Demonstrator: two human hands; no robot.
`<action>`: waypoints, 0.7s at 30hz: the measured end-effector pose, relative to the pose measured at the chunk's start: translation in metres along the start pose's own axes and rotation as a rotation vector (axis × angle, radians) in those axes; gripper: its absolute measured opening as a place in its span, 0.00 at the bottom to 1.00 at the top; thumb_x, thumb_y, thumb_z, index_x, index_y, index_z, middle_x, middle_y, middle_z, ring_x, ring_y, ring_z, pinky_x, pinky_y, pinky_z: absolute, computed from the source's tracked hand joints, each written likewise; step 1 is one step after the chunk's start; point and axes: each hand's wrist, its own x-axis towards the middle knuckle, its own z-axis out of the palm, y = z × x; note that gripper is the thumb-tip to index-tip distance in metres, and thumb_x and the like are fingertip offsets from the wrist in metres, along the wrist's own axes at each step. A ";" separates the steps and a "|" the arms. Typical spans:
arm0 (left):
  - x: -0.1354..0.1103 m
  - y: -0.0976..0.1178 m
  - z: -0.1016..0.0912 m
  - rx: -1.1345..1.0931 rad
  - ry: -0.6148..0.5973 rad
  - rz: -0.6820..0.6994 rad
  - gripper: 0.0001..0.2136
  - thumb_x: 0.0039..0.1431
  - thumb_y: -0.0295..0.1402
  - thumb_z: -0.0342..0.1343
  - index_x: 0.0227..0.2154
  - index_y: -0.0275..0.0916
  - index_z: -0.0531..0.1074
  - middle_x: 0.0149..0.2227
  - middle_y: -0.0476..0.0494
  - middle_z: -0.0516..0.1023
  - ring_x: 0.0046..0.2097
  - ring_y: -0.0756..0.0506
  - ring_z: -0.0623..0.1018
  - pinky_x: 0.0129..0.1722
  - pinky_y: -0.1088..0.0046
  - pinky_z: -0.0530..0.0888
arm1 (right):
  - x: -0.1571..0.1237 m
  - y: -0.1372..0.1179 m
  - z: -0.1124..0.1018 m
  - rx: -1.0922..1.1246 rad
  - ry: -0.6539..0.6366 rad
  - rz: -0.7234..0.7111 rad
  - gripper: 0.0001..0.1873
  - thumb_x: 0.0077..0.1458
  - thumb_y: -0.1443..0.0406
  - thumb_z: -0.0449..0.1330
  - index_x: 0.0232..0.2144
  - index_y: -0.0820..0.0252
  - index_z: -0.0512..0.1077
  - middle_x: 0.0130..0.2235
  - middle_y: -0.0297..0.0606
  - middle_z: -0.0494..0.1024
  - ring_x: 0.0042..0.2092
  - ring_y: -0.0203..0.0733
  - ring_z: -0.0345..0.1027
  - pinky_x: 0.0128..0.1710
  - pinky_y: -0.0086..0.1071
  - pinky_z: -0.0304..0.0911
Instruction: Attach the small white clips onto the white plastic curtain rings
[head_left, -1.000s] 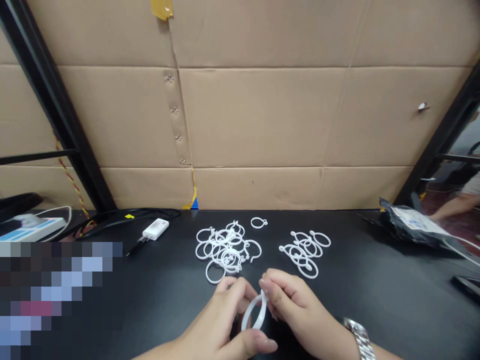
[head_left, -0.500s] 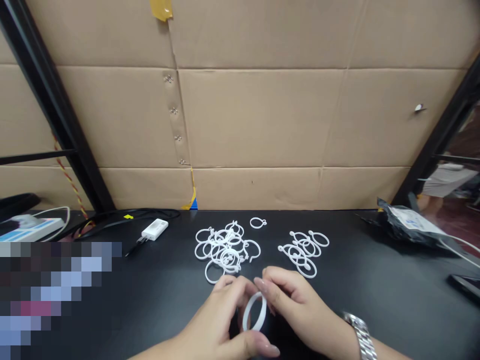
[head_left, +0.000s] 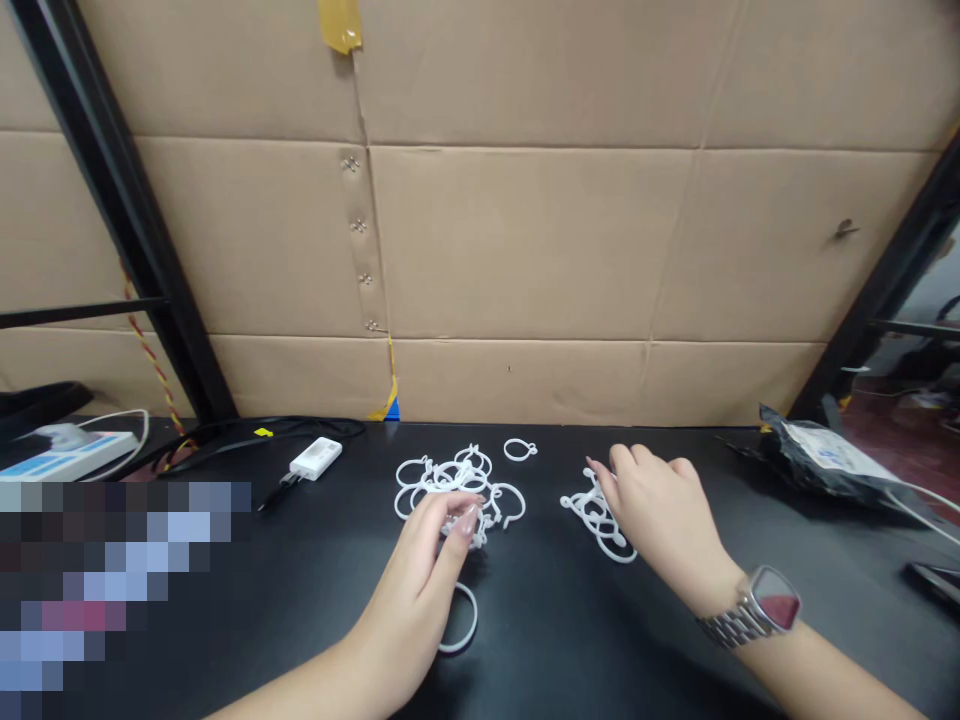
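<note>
My left hand (head_left: 420, 580) reaches over the left pile of white plastic rings (head_left: 457, 478), its thumb and forefinger pinched together at the pile's near edge. What lies between those fingertips is too small to make out. One white ring (head_left: 475, 618) shows beside the palm, partly hidden by the hand; I cannot tell whether it hangs or rests on the table. Over the right pile of rings (head_left: 598, 522) is my right hand (head_left: 660, 510), bent at the knuckles, thumb tip by one ring. The other right fingertips are hidden. Small knobs or clasps sit on the rings.
A single ring (head_left: 519, 450) lies behind the piles on the black table (head_left: 540, 620). To the left are a white adapter (head_left: 316, 458) with a cable and a power strip (head_left: 82, 455). A dark plastic packet (head_left: 825, 450) lies at right, before a cardboard wall (head_left: 525, 240).
My hands have parted from the ring they handled together near the front. The left has moved forward to the left pile, the right forward and right over the other pile.
</note>
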 end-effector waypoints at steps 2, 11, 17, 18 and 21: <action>-0.002 0.004 0.000 -0.004 -0.011 -0.004 0.15 0.67 0.43 0.39 0.47 0.43 0.66 0.48 0.43 0.70 0.53 0.42 0.68 0.53 0.64 0.62 | -0.001 -0.004 0.000 0.066 0.013 -0.024 0.14 0.63 0.61 0.47 0.34 0.62 0.68 0.31 0.46 0.71 0.33 0.49 0.65 0.34 0.41 0.51; -0.003 -0.003 0.003 -0.017 0.014 0.052 0.13 0.67 0.42 0.41 0.46 0.45 0.67 0.48 0.45 0.72 0.53 0.43 0.68 0.53 0.65 0.63 | -0.013 -0.048 0.020 0.702 -0.328 -0.161 0.07 0.60 0.66 0.55 0.41 0.52 0.67 0.39 0.36 0.68 0.40 0.45 0.62 0.42 0.40 0.57; -0.003 -0.001 0.003 -0.016 -0.036 0.028 0.14 0.67 0.42 0.40 0.46 0.44 0.67 0.49 0.45 0.71 0.53 0.43 0.68 0.54 0.64 0.62 | -0.007 -0.047 0.023 0.712 -0.350 -0.160 0.01 0.58 0.66 0.58 0.34 0.55 0.68 0.37 0.35 0.67 0.40 0.44 0.63 0.42 0.40 0.57; -0.003 -0.002 0.003 -0.021 -0.031 0.032 0.14 0.67 0.42 0.40 0.46 0.44 0.67 0.49 0.45 0.71 0.53 0.43 0.68 0.54 0.64 0.62 | -0.007 -0.046 0.023 0.719 -0.353 -0.158 0.01 0.57 0.66 0.59 0.34 0.55 0.68 0.37 0.35 0.67 0.39 0.44 0.63 0.42 0.39 0.58; -0.002 -0.004 0.004 -0.027 -0.019 0.036 0.14 0.67 0.42 0.40 0.46 0.45 0.67 0.48 0.46 0.72 0.53 0.43 0.69 0.53 0.64 0.63 | -0.008 -0.045 0.023 0.748 -0.365 -0.157 0.02 0.57 0.65 0.59 0.32 0.55 0.68 0.36 0.34 0.67 0.39 0.43 0.63 0.42 0.38 0.58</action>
